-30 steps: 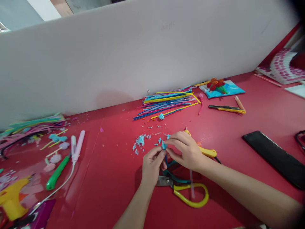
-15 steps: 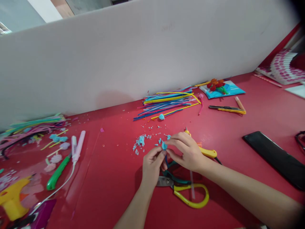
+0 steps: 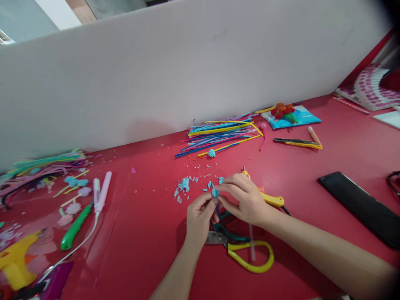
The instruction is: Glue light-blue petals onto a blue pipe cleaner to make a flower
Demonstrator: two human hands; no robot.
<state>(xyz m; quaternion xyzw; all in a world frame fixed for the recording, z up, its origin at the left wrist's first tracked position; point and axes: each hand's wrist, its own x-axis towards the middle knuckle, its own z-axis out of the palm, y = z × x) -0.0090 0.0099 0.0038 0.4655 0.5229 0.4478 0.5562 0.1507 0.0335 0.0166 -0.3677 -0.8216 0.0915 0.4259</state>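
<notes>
ok so fingers of the left hand [image 3: 196, 216] are pinched closed on the base of a little blue flower [image 3: 215, 191], fingers of the right hand [image 3: 246, 198] are slightly parted with tips right by its side, can't tell if they're gripping. Loose petals [image 3: 209, 184] sit just beyond the fingers, blue scraps [image 3: 184, 184] left of them, scissors [image 3: 231, 246] below them on the red surface [image 3: 150, 233]

Left hand [image 3: 198, 214]: bare glossy red counter [image 3: 146, 237] opens out beside it, as far as the pink stick-shaped tool [image 3: 104, 191].
Below the hands: metal scissors with yellow and teal handles [image 3: 231, 248] crowd the way.
Right hand [image 3: 245, 198]: a yellow-handled tool [image 3: 273, 200] close beside, then open surface to the flat black phone [image 3: 359, 208].
Back: from where I stand, a tall white panel [image 3: 203, 71] bars passage.
</notes>
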